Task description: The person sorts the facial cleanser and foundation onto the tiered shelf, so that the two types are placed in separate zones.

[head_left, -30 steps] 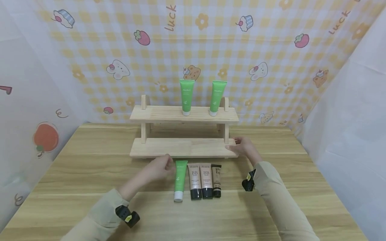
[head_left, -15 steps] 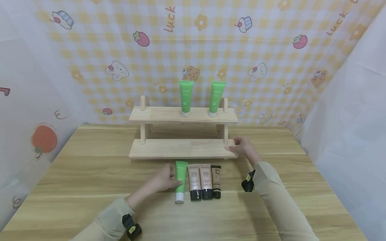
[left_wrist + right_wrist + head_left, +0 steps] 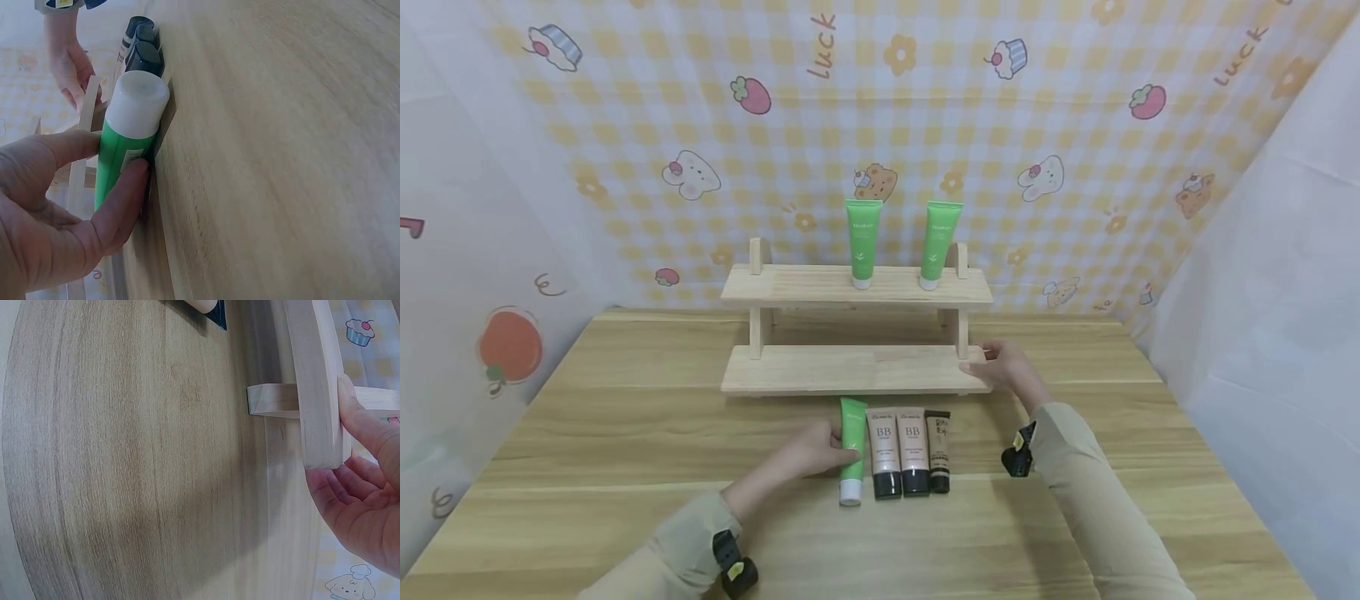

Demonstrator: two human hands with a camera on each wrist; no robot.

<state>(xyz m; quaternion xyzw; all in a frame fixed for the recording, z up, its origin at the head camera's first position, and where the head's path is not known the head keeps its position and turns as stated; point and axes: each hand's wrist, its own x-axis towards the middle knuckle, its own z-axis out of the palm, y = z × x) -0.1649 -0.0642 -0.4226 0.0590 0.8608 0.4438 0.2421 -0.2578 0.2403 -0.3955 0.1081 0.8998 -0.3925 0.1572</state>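
My left hand [image 3: 815,450] pinches a green tube with a white cap [image 3: 852,442] between thumb and fingers; its cap points toward me. In the left wrist view, the white cap [image 3: 139,100] is large and the fingers lie on both sides of the green body. To its right lie two beige BB cream tubes [image 3: 884,442] with black caps and a smaller brown tube [image 3: 938,442]. My right hand [image 3: 1006,369] grips the right end of the lower board of a two-tier wooden shelf [image 3: 820,371]. Its thumb rests on top and its fingers curl beneath the board [image 3: 322,394].
Two more green tubes, a left one [image 3: 863,242] and a right one [image 3: 938,243], stand cap-down on the upper board [image 3: 790,285]. Behind the shelf hangs a checked cloth [image 3: 820,150]. The wooden table [image 3: 647,433] extends around both arms.
My left hand has come down and right onto the front green tube and grasped it. The tube has shifted slightly right. My right hand stays on the shelf.
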